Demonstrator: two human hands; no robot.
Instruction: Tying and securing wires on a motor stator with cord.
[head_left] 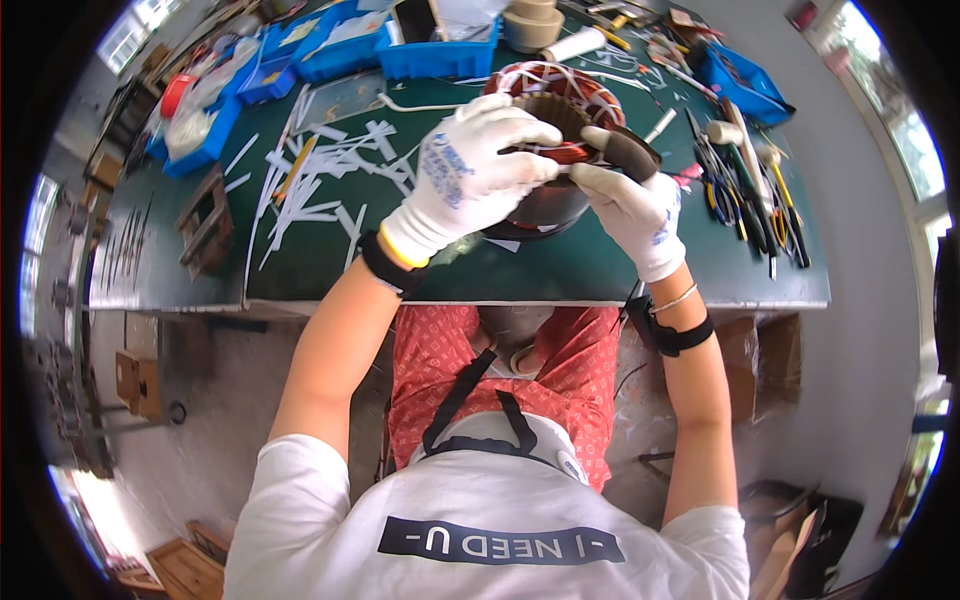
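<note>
A motor stator [606, 100] with red-brown copper windings and white lacing stands on the green table in front of me. My left hand [478, 165], in a white knitted glove, reaches across its near left side with thumb and fingertips pinched together. What lies between them is too small to make out. My right hand [632, 208], gloved alike, is closed at the near right rim, its thumb tip almost meeting the left fingertips. A dark brown, rounded, smooth piece [634, 156] sits in its grip. The hands hide part of the windings and the stator's near side.
White insulation strips [318, 190] lie scattered on the left. Blue bins [437, 58] line the back, with another blue bin [742, 82] far right. Pliers and scissors [722, 185] and a white-headed mallet [726, 132] lie right. A brown wooden frame [206, 222] stands near the left.
</note>
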